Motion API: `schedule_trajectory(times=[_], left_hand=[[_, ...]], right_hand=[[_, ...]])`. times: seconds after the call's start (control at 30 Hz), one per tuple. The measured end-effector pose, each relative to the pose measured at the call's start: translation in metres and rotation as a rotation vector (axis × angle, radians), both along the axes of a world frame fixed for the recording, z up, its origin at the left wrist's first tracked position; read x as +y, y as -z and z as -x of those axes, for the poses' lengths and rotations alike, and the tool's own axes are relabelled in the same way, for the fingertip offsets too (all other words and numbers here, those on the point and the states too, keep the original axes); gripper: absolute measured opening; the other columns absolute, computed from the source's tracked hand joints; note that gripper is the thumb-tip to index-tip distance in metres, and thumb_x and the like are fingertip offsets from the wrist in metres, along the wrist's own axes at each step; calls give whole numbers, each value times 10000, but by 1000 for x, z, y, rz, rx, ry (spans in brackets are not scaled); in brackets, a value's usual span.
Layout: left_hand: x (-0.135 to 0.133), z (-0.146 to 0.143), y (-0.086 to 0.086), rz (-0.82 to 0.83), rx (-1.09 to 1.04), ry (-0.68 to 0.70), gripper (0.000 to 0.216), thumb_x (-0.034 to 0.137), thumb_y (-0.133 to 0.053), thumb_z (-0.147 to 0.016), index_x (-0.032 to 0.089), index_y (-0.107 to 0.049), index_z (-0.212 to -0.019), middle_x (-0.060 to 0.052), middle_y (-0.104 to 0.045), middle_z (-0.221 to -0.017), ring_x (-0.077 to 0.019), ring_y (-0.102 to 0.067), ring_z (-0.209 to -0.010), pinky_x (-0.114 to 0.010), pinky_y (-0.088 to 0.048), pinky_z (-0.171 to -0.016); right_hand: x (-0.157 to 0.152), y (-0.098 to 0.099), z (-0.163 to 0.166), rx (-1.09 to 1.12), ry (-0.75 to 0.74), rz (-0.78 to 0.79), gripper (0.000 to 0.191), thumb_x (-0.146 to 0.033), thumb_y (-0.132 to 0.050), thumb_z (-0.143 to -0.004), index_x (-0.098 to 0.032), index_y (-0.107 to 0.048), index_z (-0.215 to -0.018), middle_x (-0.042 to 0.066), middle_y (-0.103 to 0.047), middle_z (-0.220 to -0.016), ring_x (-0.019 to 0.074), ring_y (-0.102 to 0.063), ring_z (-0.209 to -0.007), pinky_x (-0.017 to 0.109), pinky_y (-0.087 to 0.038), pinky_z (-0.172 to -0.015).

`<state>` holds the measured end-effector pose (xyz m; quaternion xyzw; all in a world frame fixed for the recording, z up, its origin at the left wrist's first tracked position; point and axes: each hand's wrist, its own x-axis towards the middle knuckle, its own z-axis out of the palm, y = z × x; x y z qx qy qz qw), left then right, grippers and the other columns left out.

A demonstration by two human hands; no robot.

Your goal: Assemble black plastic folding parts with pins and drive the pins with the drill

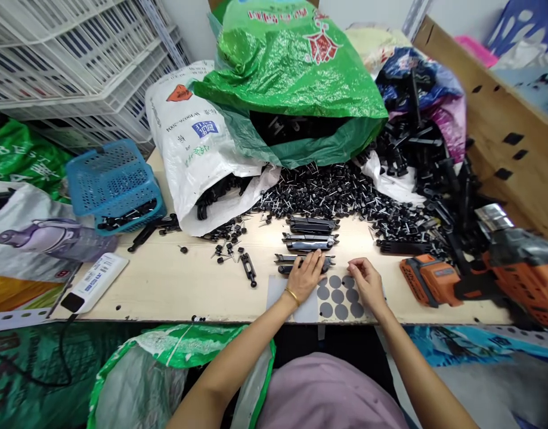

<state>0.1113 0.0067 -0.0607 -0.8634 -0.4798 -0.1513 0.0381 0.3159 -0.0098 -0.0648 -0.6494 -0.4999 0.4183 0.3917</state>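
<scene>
My left hand (pixel 306 275) lies with its fingers stretched out over the nearest of several black plastic bars (pixel 330 261), partly hiding it. Beyond it, more black bars (pixel 310 242) lie side by side in a short stack of rows. My right hand (pixel 367 281) is just to the right, its thumb and forefinger drawn together; anything between them is too small to make out. Under and beside that hand is a sheet of round grey stickers (pixel 338 296), at the table's front edge. A plain pale sheet (pixel 278 292) shows under my left wrist.
Small black-headed pins (pixel 318 187) are heaped behind the bars. A green sack (pixel 291 65) and a white sack (pixel 188 137) stand at the back. An orange cordless drill (pixel 524 268) lies right; a blue basket (pixel 112 179) and a purple bottle (pixel 59 238) are left.
</scene>
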Motion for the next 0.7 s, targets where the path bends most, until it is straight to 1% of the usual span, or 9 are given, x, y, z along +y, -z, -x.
schedule_trajectory(times=[0.1,0.2,0.27,0.33,0.37,0.47,0.57,0.63,0.7], left_hand=[[7,-5,3,20,50,-6,501,348,-423,-930,199,-349,-1402,-115,-362,-1458,-242,-359,-1334,-425,-294,-1065],[15,-5,0,45,64,17,567,394,-443,-911,230,-288,-1431,-109,-288,-1495,-264,-260,-1384,-457,-232,-1109],[18,-3,-1,58,65,27,605,430,-450,-899,230,-268,-1440,-112,-272,-1501,-281,-240,-1389,-465,-224,-1114],[18,-2,0,65,58,25,625,449,-448,-891,220,-263,-1443,-111,-260,-1506,-287,-231,-1391,-460,-221,-1118],[17,-2,2,67,51,23,632,457,-444,-889,214,-261,-1444,-107,-254,-1508,-287,-227,-1393,-456,-218,-1120],[17,-1,6,68,19,28,656,480,-423,-885,186,-254,-1447,-100,-244,-1513,-275,-220,-1396,-432,-211,-1125],[18,2,7,50,-16,47,675,503,-404,-879,148,-273,-1439,-104,-285,-1498,-255,-239,-1390,-401,-201,-1129],[17,5,9,37,-39,75,675,513,-391,-877,132,-302,-1426,-105,-325,-1480,-249,-251,-1384,-394,-199,-1128],[14,7,11,16,-78,133,660,518,-388,-871,136,-341,-1407,-99,-368,-1458,-246,-259,-1378,-390,-212,-1121]], right_hand=[[9,-4,-5,-19,6,-30,313,-466,-499,-834,-175,-573,-921,43,-627,-805,177,-575,-736,312,-467,-698],[43,-26,-4,-145,-13,-170,246,-405,-483,-853,-181,-574,-895,47,-627,-812,178,-574,-751,315,-460,-714],[82,-49,6,-268,-85,-320,195,-350,-474,-860,-188,-577,-895,50,-620,-837,177,-568,-766,323,-458,-741],[132,-73,26,-362,-204,-464,170,-300,-466,-861,-187,-576,-928,60,-597,-873,184,-561,-797,331,-467,-762],[160,-84,39,-418,-259,-504,175,-279,-473,-854,-183,-576,-959,70,-587,-908,193,-559,-829,345,-468,-792],[242,-110,91,-555,-367,-541,339,-227,-509,-818,-161,-524,-1151,128,-530,-1117,251,-524,-1012,397,-465,-862],[312,-128,147,-704,-390,-585,517,-158,-510,-793,-166,-424,-1303,158,-397,-1325,328,-424,-1167,471,-439,-900],[349,-136,175,-782,-422,-626,606,-107,-495,-787,-183,-352,-1371,150,-356,-1375,355,-355,-1234,514,-383,-956],[378,-139,191,-835,-477,-598,624,-88,-478,-801,-191,-319,-1396,145,-374,-1367,363,-345,-1246,554,-334,-985]])
